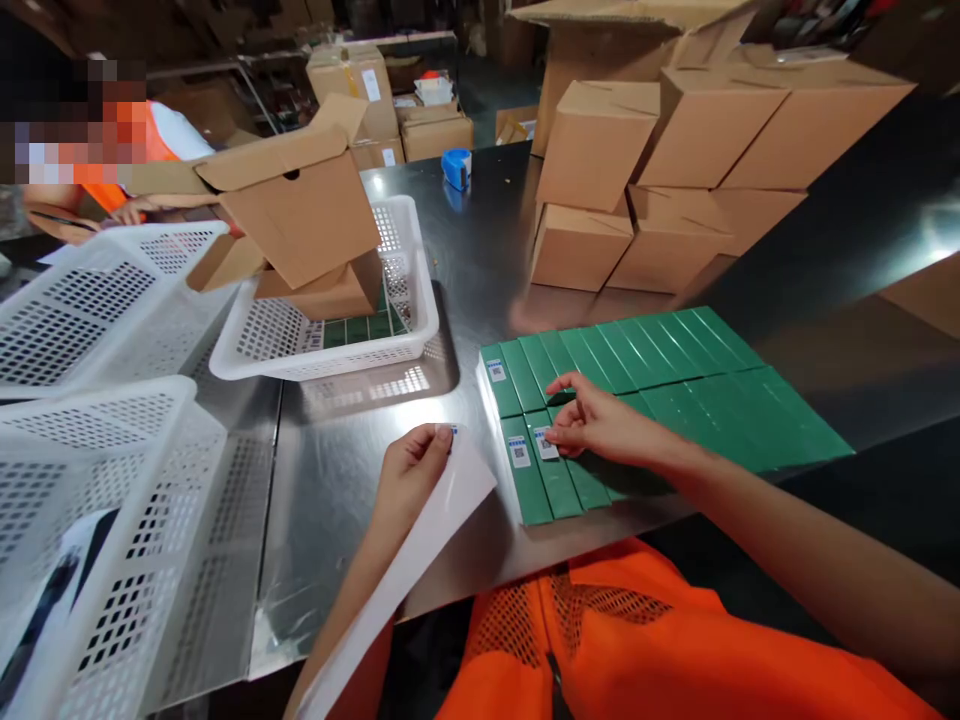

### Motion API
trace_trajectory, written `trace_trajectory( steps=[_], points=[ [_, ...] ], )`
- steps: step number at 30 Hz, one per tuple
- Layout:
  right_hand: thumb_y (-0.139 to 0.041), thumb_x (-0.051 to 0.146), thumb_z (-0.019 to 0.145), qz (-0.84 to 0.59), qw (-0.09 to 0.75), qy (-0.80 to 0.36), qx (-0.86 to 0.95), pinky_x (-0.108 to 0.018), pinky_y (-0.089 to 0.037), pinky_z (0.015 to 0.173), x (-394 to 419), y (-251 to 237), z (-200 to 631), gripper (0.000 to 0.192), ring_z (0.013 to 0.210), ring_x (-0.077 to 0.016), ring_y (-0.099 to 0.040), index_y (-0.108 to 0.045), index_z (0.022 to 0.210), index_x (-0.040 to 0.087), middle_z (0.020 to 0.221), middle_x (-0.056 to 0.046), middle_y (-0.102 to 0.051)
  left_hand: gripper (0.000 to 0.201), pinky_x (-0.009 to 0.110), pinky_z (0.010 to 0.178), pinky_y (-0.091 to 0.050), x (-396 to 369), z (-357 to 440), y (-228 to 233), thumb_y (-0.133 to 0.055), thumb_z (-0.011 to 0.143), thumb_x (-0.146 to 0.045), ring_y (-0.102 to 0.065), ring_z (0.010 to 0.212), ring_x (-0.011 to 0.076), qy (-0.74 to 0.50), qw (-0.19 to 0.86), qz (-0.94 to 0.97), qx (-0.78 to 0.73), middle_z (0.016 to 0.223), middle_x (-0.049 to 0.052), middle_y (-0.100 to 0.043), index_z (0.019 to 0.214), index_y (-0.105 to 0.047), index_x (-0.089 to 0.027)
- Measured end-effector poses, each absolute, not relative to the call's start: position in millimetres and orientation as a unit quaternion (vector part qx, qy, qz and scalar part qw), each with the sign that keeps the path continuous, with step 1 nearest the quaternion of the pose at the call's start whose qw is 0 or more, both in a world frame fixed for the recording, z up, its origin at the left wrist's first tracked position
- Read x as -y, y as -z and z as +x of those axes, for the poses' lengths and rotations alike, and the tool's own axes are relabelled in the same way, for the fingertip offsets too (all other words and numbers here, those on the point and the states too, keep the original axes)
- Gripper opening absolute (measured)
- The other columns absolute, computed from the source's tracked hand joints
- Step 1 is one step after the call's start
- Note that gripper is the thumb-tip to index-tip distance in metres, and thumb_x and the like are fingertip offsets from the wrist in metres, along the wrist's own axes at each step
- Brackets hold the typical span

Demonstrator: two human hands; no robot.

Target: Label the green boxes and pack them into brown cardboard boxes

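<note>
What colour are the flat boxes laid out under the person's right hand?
Green, each flat box in the rows; some carry a small white label. The head view shows it.

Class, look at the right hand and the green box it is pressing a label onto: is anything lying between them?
Nothing visible does. The right hand rests its fingertips directly on the white label on a green box in the front row. The left hand holds the label sheet off to the side.

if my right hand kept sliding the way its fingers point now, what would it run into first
Your right hand points left across the green boxes. Its fingertips already touch one white label; next in line looks like the neighbouring label, then bare metal table.
</note>
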State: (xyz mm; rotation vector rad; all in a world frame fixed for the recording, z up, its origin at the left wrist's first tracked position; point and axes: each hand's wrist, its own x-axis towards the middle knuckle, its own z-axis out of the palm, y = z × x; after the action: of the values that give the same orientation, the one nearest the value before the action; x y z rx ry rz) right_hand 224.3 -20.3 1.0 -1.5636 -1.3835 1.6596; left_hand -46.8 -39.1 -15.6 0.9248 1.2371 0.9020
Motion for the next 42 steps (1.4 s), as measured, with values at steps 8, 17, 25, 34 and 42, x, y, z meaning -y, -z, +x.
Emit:
trace_trajectory(
  steps=[8, 17, 25, 34, 42],
  points=[
    [-0.076, 0.019, 0.071, -0.636, 0.202, -0.536, 0.517, -0.026, -0.046, 0.052, 19, -6, 211, 0.055, 0.051, -0.0155, -0.059, -0.035, 0.108, 0.025, 0.059, 0.008, -0.061, 0.039, 0.023, 0.053, -0.038, 39, -44, 8, -0.066, 0.081, -0.055, -0.048, 0.057, 0.0122, -0.384, 0.555, 0.484, -0.557, 0.062, -0.002, -0.057, 0.079, -0.069, -0.016],
    [-0.076, 0.037, 0.077, -0.633, 0.194, -0.316, 0.679, -0.028, -0.038, 0.054, 26, -24, 206, 0.03, 0.064, -0.0179, -0.06, -0.056, 0.094, 0.024, 0.069, 0.003, -0.062, 0.025, 0.024, 0.056, -0.033, 42, -43, 10, -0.059, 0.09, -0.038, -0.048, 0.054, 0.0143, -0.4, 0.326, 0.589, -0.622, 0.056, -0.002, -0.057, 0.082, -0.073, -0.02],
    [-0.08, 0.029, 0.076, -0.469, 0.382, -0.29, 0.742, -0.034, -0.049, 0.081, 29, -42, 125, 0.029, 0.089, -0.0201, -0.064, -0.061, 0.097, 0.023, 0.094, -0.002, -0.068, 0.017, 0.024, 0.06, -0.032, 41, -43, 4, -0.066, 0.084, -0.033, -0.049, 0.058, 0.0148, -0.447, 0.31, 0.572, -0.614, 0.061, 0.0, -0.062, 0.08, -0.074, -0.019],
    [-0.071, 0.005, 0.076, -0.472, 0.354, -0.356, 0.725, -0.03, -0.052, 0.082, 15, -20, 113, 0.037, 0.085, -0.0166, -0.069, -0.067, 0.108, 0.023, 0.091, 0.001, -0.075, 0.036, 0.022, 0.053, -0.041, 31, -55, 11, -0.085, 0.063, -0.048, -0.054, 0.051, 0.0112, -0.477, 0.663, 0.328, -0.476, 0.06, 0.0, -0.064, 0.073, -0.071, -0.016],
    [-0.054, 0.017, 0.095, -0.386, 0.368, -0.132, 0.836, -0.041, -0.052, 0.093, 28, -5, 118, 0.024, 0.099, -0.0226, -0.07, -0.07, 0.112, 0.022, 0.111, -0.007, -0.075, 0.044, 0.021, 0.048, -0.039, 31, -53, 1, -0.087, 0.058, -0.052, -0.043, 0.045, 0.0073, -0.487, 0.679, 0.302, -0.459, 0.049, -0.005, -0.048, 0.058, -0.062, -0.016]
  ],
)
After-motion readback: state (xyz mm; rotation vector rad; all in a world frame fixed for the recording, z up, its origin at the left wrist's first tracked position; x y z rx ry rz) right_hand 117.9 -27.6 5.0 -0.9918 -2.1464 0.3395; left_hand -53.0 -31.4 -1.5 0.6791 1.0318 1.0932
